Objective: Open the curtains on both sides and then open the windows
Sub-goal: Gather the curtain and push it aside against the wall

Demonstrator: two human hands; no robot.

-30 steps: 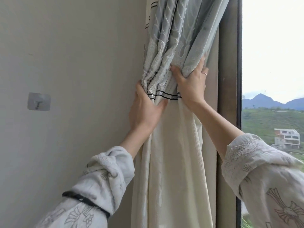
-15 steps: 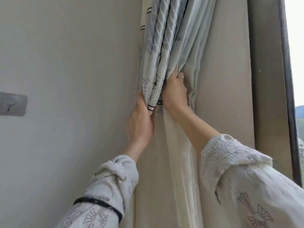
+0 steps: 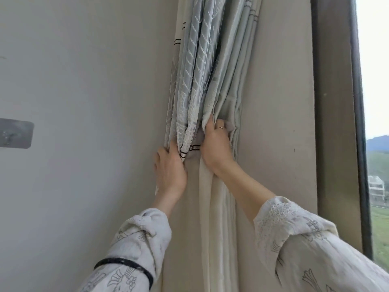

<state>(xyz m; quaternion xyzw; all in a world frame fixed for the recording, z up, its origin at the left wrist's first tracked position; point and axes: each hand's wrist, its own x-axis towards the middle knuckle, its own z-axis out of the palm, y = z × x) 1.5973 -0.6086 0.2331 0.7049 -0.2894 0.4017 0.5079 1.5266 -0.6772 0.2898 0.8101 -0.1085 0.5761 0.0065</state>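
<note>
The curtain [image 3: 202, 76], blue-grey on top and cream below with thin black stripes, is bunched into tight folds in the wall corner. My left hand [image 3: 170, 171] presses against the bundle's left side at the stripe, fingers tucked into the folds. Gripping the folds from the right is my right hand [image 3: 215, 144], which wears a ring. The dark window frame [image 3: 357, 123] runs down the right edge, with a strip of glass [image 3: 379, 81] beyond it showing hills and a building.
A grey adhesive wall hook [image 3: 14, 133] is stuck on the white wall at the left. A bare beige wall strip [image 3: 280, 123] lies between the curtain and the window frame.
The curtain bundle has been squeezed tighter and pushed left into the corner. Both hands closed in on it, and the view swung left, leaving less window in sight.
</note>
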